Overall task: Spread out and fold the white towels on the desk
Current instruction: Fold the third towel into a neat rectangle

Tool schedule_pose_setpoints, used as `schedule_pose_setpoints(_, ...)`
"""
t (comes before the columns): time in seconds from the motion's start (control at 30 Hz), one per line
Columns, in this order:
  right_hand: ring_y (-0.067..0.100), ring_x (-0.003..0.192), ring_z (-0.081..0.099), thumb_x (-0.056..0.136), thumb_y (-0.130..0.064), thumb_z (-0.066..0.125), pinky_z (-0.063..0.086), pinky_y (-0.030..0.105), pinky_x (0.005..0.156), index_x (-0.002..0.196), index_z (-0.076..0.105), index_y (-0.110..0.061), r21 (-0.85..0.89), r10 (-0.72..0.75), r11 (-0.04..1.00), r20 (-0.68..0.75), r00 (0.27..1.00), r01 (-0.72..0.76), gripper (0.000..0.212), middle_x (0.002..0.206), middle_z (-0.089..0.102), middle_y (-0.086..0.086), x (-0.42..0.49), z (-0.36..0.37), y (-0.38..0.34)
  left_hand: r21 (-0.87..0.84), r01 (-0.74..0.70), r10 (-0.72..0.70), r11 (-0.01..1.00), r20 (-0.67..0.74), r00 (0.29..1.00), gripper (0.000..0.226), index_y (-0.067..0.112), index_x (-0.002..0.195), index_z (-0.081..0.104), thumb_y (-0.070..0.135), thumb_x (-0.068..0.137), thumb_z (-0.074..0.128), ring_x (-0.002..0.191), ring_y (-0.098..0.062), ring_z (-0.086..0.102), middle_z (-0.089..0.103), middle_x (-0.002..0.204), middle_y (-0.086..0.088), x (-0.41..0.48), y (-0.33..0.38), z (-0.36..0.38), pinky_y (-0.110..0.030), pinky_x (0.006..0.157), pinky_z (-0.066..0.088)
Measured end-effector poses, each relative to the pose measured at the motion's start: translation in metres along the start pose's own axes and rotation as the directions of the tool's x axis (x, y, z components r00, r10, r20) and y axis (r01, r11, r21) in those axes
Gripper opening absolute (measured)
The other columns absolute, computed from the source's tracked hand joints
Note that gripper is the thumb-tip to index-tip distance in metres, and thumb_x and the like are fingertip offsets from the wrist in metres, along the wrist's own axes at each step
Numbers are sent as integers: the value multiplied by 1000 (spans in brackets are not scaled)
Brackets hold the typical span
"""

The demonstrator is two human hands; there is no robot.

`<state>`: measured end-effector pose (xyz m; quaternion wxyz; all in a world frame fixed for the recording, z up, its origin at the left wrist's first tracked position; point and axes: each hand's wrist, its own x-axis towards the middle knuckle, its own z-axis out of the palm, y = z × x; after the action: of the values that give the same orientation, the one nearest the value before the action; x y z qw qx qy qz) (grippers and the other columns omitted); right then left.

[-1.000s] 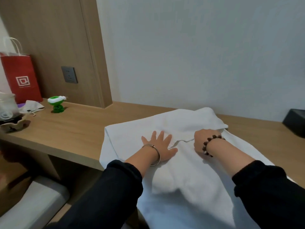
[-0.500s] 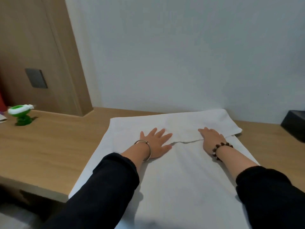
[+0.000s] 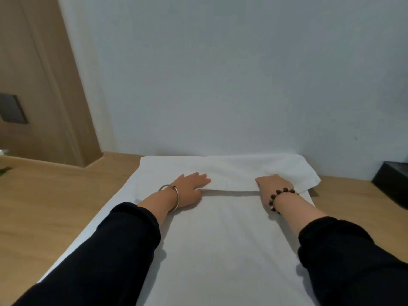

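Head view showed a white towel [image 3: 220, 239] spread over a light wooden table [image 3: 55, 206], reaching from the near edge of the frame back to the pale wall [image 3: 220, 74]. Its far end was folded over toward the person, making a doubled flap [image 3: 231, 172] whose free edge ran straight across and cast a thin shadow on the layer beneath.

The left hand [image 3: 189, 188] lay flat on the left end of that edge, fingers straight and close together, pointing forward and to the right. The right hand [image 3: 273, 186] pressed down on the right end of the same edge, palm down, fingers extended and angled to the left; neither hand gripped the cloth.

A silver bangle [image 3: 171, 196] circled the left wrist and a dark bead bracelet [image 3: 280, 198] the right, both above black sleeves [image 3: 99, 261].

A black box [image 3: 393, 184] sat on the table just beside the towel's right corner. A grey wall plate [image 3: 12, 108] was set in the wooden panel at the left.
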<state>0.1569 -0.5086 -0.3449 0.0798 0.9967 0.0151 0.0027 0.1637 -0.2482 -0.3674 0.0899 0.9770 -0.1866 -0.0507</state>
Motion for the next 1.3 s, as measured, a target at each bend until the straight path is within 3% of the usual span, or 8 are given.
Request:
schedule_pose_setpoints(0.1, 20, 86, 52, 92, -5, 37, 44, 28, 72, 92, 53, -18, -25, 42, 999, -86, 995, -44, 20, 97, 54, 3, 0, 3, 1, -135, 77, -83, 988, -37, 996, 55, 31, 143, 37, 6, 93, 38, 143, -11, 19, 28, 153, 8, -8, -11, -10, -28, 116, 10)
schedule_pose_setpoints(0.27, 22, 113, 46, 91, -16, 48, 40, 32, 91, 117, 55, -19, -41, 108, 992, -202, 973, -118, 27, 119, 53, 2, 6, -3, 4, 174, 160, -136, 972, -144, 980, 59, 34, 141, 39, 6, 89, 40, 130, -23, 41, 46, 141, 3, -23, -12, -38, -31, 106, 29)
schedule_pose_setpoints(0.4, 26, 102, 57, 93, -6, 40, 43, 34, 85, 110, 61, -15, 179, 218, 971, -371, 903, -161, 29, 107, 64, 6, 2, -30, 0, 310, 147, -42, 939, -320, 946, 64, 25, 138, 43, -8, 84, 35, 131, -18, 41, 43, 144, 1, -32, -10, -74, -35, 113, 15)
schedule_pose_setpoints(0.83, 30, 77, 57, 78, 7, 47, 32, 35, 77, 82, 64, -9, 134, 92, 991, -698, 710, 3, 24, 82, 63, 12, -96, -96, 3, 503, 48, 223, 863, -466, 856, 58, 13, 134, 49, -14, 84, 36, 131, -20, 41, 45, 143, -8, -132, 3, -103, -40, 113, 12)
schedule_pose_setpoints(0.93, 28, 89, 60, 78, 3, 48, 38, 33, 83, 83, 63, -18, 53, 23, 999, -547, 837, 7, 26, 91, 66, 6, -129, -78, 3, 544, -19, 220, 839, -307, 926, 64, 22, 140, 42, -10, 85, 36, 136, -16, 34, 38, 148, -2, -165, 5, -78, -37, 114, 11)
schedule_pose_setpoints(1.0, 26, 106, 59, 85, -7, 47, 43, 34, 93, 99, 65, -23, 15, -42, 999, -274, 961, 48, 27, 112, 65, 3, -145, -58, 2, 522, 3, 52, 853, -90, 995, 60, 33, 146, 28, 7, 93, 36, 141, -11, 23, 25, 155, 7, -182, 8, -52, -39, 115, 9)
schedule_pose_setpoints(1.1, 28, 133, 34, 94, -38, 46, 33, 46, 106, 137, 39, -23, 62, -216, 976, 164, 963, 209, 46, 145, 36, 5, -165, -24, -3, 362, 68, -111, 930, 101, 989, 54, 39, 148, 10, 48, 98, 29, 145, -15, 5, 6, 159, 9, -198, 19, -12, -53, 114, 9)
schedule_pose_setpoints(1.3, 17, 146, -10, 93, -65, 14, 3, 61, 111, 149, -3, -40, 175, -231, 964, 177, 957, 200, 64, 158, -13, -9, -171, 22, -8, 162, 200, -198, 966, -30, 980, 56, 50, 145, 0, 64, 92, 15, 145, -17, -8, -7, 158, 14, -190, 39, 33, -61, 109, 0)
